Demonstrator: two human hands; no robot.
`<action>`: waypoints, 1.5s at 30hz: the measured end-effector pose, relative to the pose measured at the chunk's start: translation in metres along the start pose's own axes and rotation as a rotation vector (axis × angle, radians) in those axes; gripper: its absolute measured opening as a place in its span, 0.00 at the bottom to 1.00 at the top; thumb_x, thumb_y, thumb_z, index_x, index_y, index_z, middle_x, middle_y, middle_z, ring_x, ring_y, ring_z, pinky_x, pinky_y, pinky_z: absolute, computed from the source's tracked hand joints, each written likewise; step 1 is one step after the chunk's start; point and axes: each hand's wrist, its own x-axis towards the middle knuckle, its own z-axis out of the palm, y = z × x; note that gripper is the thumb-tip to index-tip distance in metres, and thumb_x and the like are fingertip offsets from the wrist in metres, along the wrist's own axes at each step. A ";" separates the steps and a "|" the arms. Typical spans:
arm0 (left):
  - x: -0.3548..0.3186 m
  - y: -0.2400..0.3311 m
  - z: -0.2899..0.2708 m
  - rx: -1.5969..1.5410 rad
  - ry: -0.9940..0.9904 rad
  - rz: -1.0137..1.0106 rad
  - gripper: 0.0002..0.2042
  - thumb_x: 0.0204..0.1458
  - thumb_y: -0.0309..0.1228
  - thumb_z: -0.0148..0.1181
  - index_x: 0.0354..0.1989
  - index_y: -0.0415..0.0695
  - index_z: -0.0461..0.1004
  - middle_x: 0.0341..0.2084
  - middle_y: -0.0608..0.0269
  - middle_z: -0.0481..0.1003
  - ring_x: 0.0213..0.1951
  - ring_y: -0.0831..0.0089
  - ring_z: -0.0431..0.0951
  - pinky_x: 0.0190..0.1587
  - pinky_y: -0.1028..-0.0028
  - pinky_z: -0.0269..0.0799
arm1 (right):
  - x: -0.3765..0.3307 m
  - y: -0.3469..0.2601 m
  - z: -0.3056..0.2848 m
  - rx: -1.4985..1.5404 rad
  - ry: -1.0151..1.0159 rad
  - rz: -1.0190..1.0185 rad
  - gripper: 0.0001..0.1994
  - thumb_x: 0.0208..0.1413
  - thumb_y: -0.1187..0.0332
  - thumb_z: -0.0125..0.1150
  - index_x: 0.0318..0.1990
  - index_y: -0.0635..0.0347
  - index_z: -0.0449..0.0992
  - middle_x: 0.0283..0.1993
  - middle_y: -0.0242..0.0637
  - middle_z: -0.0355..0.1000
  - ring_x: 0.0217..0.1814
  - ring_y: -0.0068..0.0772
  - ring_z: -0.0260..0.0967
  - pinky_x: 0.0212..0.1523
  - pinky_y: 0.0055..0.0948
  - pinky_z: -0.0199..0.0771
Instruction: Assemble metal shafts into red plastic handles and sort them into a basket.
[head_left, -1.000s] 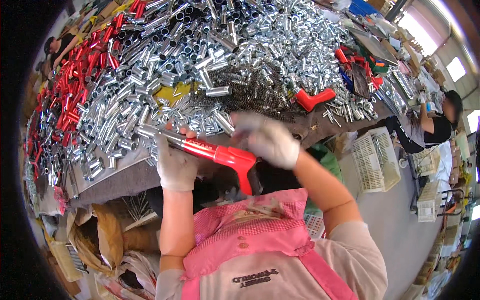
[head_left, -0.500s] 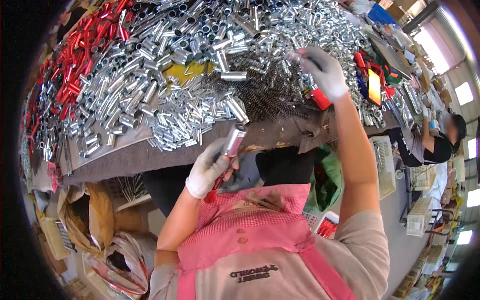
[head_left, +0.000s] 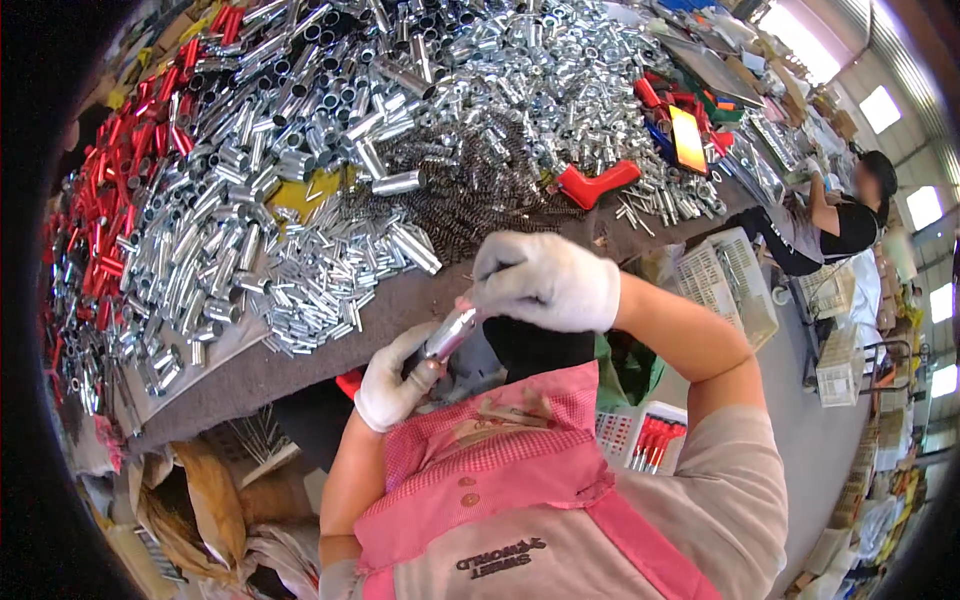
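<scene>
My left hand (head_left: 392, 378), in a white glove, is closed around a shiny silver metal tube (head_left: 452, 332) held tilted above my lap. A bit of red shows behind that hand. My right hand (head_left: 556, 282), gloved too, is pinched at the tube's upper end; any small part between its fingertips is hidden. Just beyond the hands, dark coil springs (head_left: 480, 170) lie heaped on the cloth-covered table (head_left: 225, 385). Left of them are thin silver pins (head_left: 322, 290) and larger silver tubes (head_left: 195, 225). A red angled handle (head_left: 600, 184) rests right of the springs.
Red tubes (head_left: 105, 215) pile up at far left, small metal fittings (head_left: 570, 90) at the back. A lit yellow screen (head_left: 688, 138) stands at right. Sacks (head_left: 205, 490) and a crate with red-handled pieces (head_left: 655, 440) sit below. Another person (head_left: 835, 215) works at far right.
My right hand has come from the small fittings back to the tube's upper end. The tube tilts further over, and the red handle on the table shows in full.
</scene>
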 end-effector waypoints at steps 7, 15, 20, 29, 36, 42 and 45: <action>0.001 0.001 0.013 -0.410 0.034 -0.169 0.14 0.52 0.26 0.47 0.47 0.35 0.66 0.22 0.60 0.69 0.21 0.78 0.66 0.24 0.79 0.62 | 0.030 0.130 -0.059 -0.779 0.424 0.592 0.14 0.55 0.69 0.49 0.49 0.50 0.71 0.50 0.43 0.69 0.50 0.47 0.68 0.52 0.41 0.69; -0.010 -0.011 0.020 -0.351 0.169 -0.197 0.16 0.55 0.33 0.44 0.47 0.33 0.64 0.19 0.59 0.66 0.17 0.74 0.65 0.20 0.76 0.62 | 0.015 0.228 -0.111 -1.066 -0.027 0.576 0.17 0.51 0.73 0.51 0.48 0.46 0.75 0.54 0.46 0.65 0.57 0.46 0.65 0.55 0.39 0.68; -0.015 -0.013 0.022 -0.357 0.146 -0.145 0.19 0.57 0.38 0.48 0.49 0.34 0.64 0.20 0.60 0.67 0.17 0.75 0.66 0.20 0.77 0.62 | 0.001 0.152 -0.091 -0.330 0.535 0.375 0.13 0.56 0.64 0.52 0.48 0.52 0.73 0.48 0.45 0.70 0.49 0.43 0.70 0.53 0.37 0.69; -0.012 0.013 0.032 -0.180 -0.048 -0.236 0.15 0.55 0.32 0.49 0.46 0.34 0.68 0.22 0.63 0.69 0.21 0.77 0.66 0.24 0.79 0.61 | -0.029 0.007 0.000 0.194 -0.196 -0.205 0.12 0.53 0.77 0.54 0.44 0.53 0.77 0.52 0.44 0.68 0.55 0.46 0.66 0.52 0.36 0.69; -0.032 0.007 0.039 0.066 0.003 -0.155 0.13 0.53 0.27 0.48 0.46 0.35 0.70 0.22 0.64 0.69 0.21 0.80 0.66 0.23 0.80 0.60 | -0.041 -0.026 0.017 -0.001 -0.260 0.078 0.19 0.53 0.75 0.53 0.53 0.53 0.70 0.55 0.47 0.66 0.54 0.51 0.66 0.48 0.40 0.72; -0.036 0.013 0.041 -0.010 0.003 -0.220 0.14 0.51 0.22 0.53 0.47 0.36 0.71 0.26 0.69 0.71 0.25 0.84 0.67 0.29 0.82 0.63 | -0.052 -0.033 0.034 0.076 0.161 -0.039 0.24 0.56 0.61 0.55 0.60 0.53 0.62 0.44 0.46 0.73 0.40 0.47 0.73 0.40 0.39 0.74; -0.039 0.011 0.043 0.049 -0.008 -0.242 0.14 0.52 0.23 0.53 0.48 0.37 0.71 0.25 0.70 0.70 0.25 0.84 0.67 0.29 0.82 0.63 | -0.052 -0.039 0.027 -0.139 -0.168 0.403 0.29 0.52 0.57 0.59 0.62 0.48 0.60 0.41 0.48 0.72 0.41 0.49 0.72 0.40 0.40 0.73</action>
